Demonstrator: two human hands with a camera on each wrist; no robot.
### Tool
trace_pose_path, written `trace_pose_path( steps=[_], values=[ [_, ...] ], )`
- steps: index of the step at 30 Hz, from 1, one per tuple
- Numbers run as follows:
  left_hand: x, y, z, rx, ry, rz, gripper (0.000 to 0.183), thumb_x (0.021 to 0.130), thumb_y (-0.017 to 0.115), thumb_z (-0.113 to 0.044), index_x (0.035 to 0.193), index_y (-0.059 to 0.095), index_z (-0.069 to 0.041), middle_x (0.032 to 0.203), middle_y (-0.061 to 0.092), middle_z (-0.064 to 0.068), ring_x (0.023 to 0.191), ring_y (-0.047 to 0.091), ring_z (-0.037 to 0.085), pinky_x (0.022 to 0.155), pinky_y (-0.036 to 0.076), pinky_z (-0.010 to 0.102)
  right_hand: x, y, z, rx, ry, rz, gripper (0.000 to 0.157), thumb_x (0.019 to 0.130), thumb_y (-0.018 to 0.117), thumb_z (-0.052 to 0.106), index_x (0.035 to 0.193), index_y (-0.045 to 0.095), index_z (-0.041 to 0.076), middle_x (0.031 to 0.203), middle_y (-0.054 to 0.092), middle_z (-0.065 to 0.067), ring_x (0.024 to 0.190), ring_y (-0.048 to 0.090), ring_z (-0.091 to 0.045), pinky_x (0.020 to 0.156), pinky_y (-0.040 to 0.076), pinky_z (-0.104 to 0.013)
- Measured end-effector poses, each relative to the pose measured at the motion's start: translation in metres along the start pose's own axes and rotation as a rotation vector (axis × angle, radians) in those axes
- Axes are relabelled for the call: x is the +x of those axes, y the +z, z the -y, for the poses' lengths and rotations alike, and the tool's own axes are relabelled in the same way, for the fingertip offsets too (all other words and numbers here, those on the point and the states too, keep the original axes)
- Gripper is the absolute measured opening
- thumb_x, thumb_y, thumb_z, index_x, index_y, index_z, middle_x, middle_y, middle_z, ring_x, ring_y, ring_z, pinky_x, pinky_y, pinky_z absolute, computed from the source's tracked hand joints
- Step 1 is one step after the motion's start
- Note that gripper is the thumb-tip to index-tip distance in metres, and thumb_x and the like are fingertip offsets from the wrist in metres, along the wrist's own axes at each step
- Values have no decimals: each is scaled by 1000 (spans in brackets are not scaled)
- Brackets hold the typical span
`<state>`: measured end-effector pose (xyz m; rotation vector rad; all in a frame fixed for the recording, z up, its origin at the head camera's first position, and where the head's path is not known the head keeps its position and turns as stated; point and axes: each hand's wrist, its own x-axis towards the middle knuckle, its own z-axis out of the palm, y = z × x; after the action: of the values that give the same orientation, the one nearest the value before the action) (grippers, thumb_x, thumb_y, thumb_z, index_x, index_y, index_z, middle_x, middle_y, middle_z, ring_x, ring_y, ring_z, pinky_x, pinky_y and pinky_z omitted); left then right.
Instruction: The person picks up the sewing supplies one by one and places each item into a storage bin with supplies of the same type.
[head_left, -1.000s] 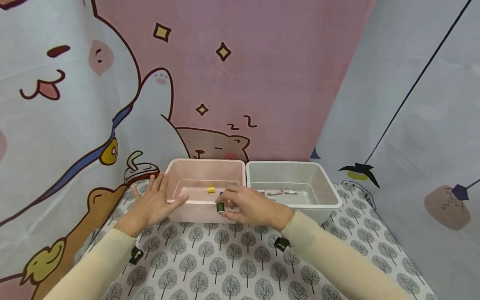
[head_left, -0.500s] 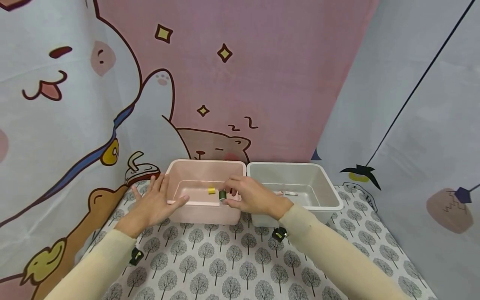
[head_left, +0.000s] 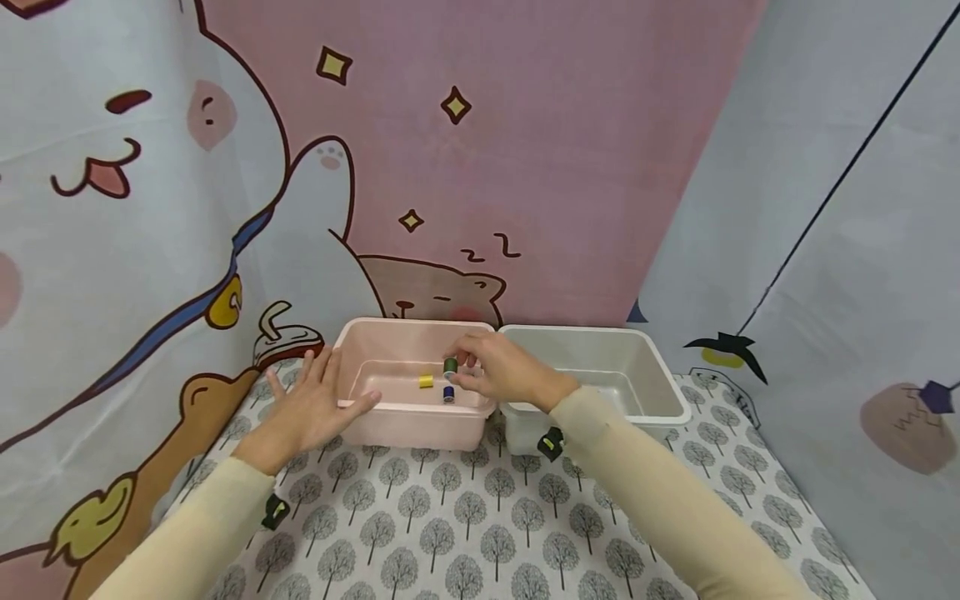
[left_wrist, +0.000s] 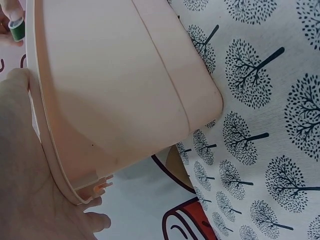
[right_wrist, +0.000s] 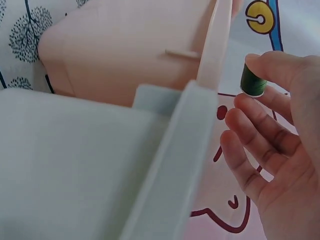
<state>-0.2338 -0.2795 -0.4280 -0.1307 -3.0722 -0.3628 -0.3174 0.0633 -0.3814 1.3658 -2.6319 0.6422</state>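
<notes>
My right hand (head_left: 506, 371) pinches a dark green spool of thread (head_left: 450, 367) between thumb and fingertips, above the right part of the pink bin (head_left: 408, 427). In the right wrist view, the spool of thread (right_wrist: 253, 82) has a pale end, and the other fingers are loosely bent beside it. Inside the pink bin lie a yellow spool (head_left: 426, 381) and a dark blue spool (head_left: 448, 394), apart from each other. My left hand (head_left: 303, 408) rests at the bin's front left corner, fingers extended and spread; in the left wrist view it touches the rim (left_wrist: 42, 120).
A white bin (head_left: 637, 371) stands right beside the pink one; my right forearm hides part of it and its contents are out of sight. Both rest on a tree-patterned cloth (head_left: 450, 517). A cartoon-printed curtain (head_left: 562, 167) rises close behind.
The right hand has carried the green spool from the pink bin's front rim back over its inside. The blue spool is now fully uncovered. The left hand has stayed on the bin.
</notes>
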Motion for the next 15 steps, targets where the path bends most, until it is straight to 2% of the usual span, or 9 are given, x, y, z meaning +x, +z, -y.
trace_pose_path(
  steps=[4, 8, 15],
  values=[
    [2, 1, -1, -5, -1, 0, 124, 109, 37, -91, 186, 7, 2, 195, 4, 29, 180, 3, 62, 126, -15, 99, 7, -1, -6, 3, 14, -3, 29, 110, 83, 23, 136, 81, 12, 120, 82, -7, 113, 78, -25, 101, 68, -39],
    [1, 2, 1, 1, -4, -6, 124, 110, 38, -91, 185, 8, 3, 195, 5, 29, 179, 4, 62, 126, -14, 99, 16, -2, -7, 12, 43, 2, 33, 110, 82, 24, 139, 81, 10, 122, 81, -6, 115, 79, -25, 103, 68, -39],
    [2, 1, 1, 4, 0, -12, 126, 109, 36, -92, 185, 8, 4, 195, 5, 29, 180, 4, 62, 127, -14, 99, 32, -5, -11, -1, 86, -2, 32, 109, 83, 26, 137, 81, 9, 123, 82, -10, 117, 80, -30, 102, 67, -41]
  ],
)
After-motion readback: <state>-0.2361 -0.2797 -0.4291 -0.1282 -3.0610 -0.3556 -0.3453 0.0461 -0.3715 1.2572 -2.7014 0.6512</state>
